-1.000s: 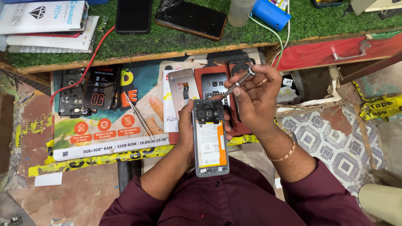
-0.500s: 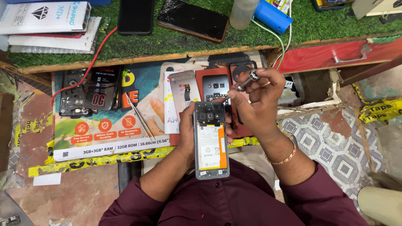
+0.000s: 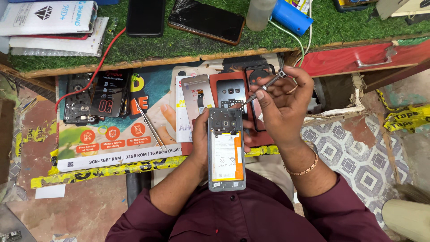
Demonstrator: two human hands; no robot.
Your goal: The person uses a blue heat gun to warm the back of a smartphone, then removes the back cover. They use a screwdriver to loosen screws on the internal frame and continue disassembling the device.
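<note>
While the left hand (image 3: 200, 136) wraps the opened phone (image 3: 226, 149) from its left side, clenched on the frame with fingers behind it, I read the phone as held in the air over the lap, just off the near edge of the counter (image 3: 134, 62), back cover off, white-and-orange battery showing. Long axis runs away from me, camera end far, bottom end toward the maroon shirt. Right hand (image 3: 282, 105) is closed on a thin metal screwdriver (image 3: 264, 86), pinched between thumb and fingers; shaft slants from upper right down to lower left, tip pointing at the top right corner of the phone, close to it, contact I cannot confirm. So the work point lies down-left of the right grip, along the tool's own axis; right hand is the nearer one to that corner, left only steadies. Around it: tweezers (image 3: 150, 123) lying diagonal on the printed poster (image 3: 112, 143) to the left, a dark back cover (image 3: 230, 92) just beyond the phone, a cracked phone (image 3: 206, 20) on the green turf at the far edge, yellow tape along the poster's near edge.
</note>
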